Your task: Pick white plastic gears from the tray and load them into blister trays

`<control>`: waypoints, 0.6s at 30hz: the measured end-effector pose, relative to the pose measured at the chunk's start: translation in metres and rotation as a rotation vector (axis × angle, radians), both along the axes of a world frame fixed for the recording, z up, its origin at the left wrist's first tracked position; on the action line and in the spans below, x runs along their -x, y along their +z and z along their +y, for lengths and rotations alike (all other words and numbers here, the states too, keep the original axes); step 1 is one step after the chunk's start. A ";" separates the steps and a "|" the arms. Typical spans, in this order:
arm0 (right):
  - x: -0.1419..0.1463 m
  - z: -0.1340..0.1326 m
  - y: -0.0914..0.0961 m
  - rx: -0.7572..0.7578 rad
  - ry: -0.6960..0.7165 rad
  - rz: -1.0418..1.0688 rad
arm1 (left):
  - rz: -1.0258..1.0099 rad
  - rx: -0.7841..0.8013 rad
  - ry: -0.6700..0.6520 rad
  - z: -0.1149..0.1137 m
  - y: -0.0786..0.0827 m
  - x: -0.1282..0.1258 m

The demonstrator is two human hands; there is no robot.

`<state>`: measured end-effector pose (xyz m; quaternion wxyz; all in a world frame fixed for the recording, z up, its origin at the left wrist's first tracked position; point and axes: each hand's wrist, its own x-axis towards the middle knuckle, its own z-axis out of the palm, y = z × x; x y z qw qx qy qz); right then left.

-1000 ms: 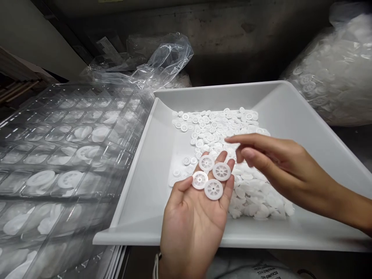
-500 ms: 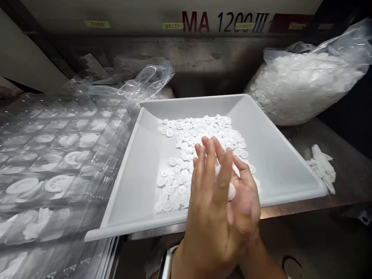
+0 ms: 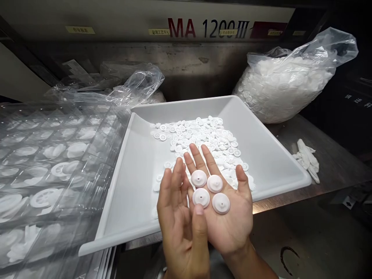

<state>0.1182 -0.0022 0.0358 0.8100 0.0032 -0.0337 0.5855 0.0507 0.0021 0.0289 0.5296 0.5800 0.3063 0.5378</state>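
Note:
My right hand [image 3: 229, 228] is palm up above the white plastic tray [image 3: 273, 162], its fingers spread. Several small white plastic gears [image 3: 221, 203] rest on the palm and fingers, their raised hubs facing up. My left hand [image 3: 180, 224] is close beside it on the left, fingers apart and slightly curled. Its thumb tip touches the lower edge of one gear [image 3: 200, 197]. Beneath both hands, a loose layer of white gears [image 3: 197, 131] covers part of the tray floor; my hands hide some of them.
On the left are stacked clear compartment trays [image 3: 58, 151] with white parts. A crumpled clear bag [image 3: 139, 83] lies behind them. Back right stands a clear bag of white parts [image 3: 287, 85]. A white glove-like bundle [image 3: 308, 159] lies right of the tray, on the metal table [image 3: 334, 162].
My hands were pressed close together with white parts between them. Now they have parted, the left moving leftward, and the gears show on my right palm. The view has shifted slightly.

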 end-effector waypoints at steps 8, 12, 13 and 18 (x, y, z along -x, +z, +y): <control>-0.001 -0.004 0.000 0.046 -0.020 -0.121 | -0.243 0.357 0.066 -0.005 0.020 0.001; -0.002 -0.006 0.001 0.075 -0.032 -0.146 | -0.359 0.459 0.021 0.001 0.020 0.013; -0.002 -0.007 0.001 0.068 -0.031 -0.129 | -0.402 0.469 0.018 0.002 0.019 0.016; -0.002 -0.009 -0.002 0.046 -0.030 -0.017 | -0.430 0.651 -0.028 0.004 0.020 0.028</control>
